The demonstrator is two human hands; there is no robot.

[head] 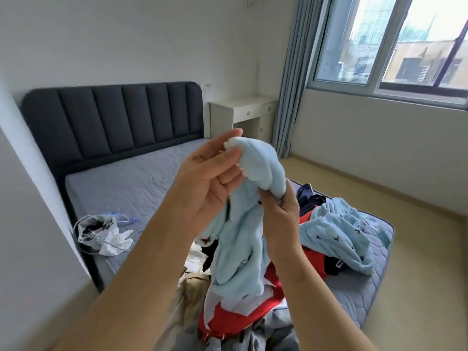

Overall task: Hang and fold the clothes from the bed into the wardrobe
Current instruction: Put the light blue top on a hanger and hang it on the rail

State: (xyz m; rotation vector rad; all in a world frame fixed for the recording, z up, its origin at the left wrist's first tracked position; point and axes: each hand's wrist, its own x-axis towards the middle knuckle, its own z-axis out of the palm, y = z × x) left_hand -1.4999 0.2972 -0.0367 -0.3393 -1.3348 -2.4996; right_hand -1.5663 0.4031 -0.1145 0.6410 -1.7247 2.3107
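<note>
I hold a light blue fleece garment (243,239) up over the bed. My left hand (210,178) pinches its upper edge between thumb and fingertips, palm turned toward me. My right hand (281,219) grips a fold of the same garment just below and to the right. The rest of it hangs down onto a pile of clothes (235,317) with red, white, grey and tan pieces at the foot of the grey mattress (131,183). A matching light blue piece with small dark bird prints (339,236) lies on the mattress to the right. No wardrobe is in view.
A white drawstring bag with cords (103,236) lies at the mattress's left edge. A dark padded headboard (114,120) stands against the wall, a cream bedside table (245,115) beside it. Blue-grey curtains (293,79) and a window (395,44) are at the right, above bare floor (379,198).
</note>
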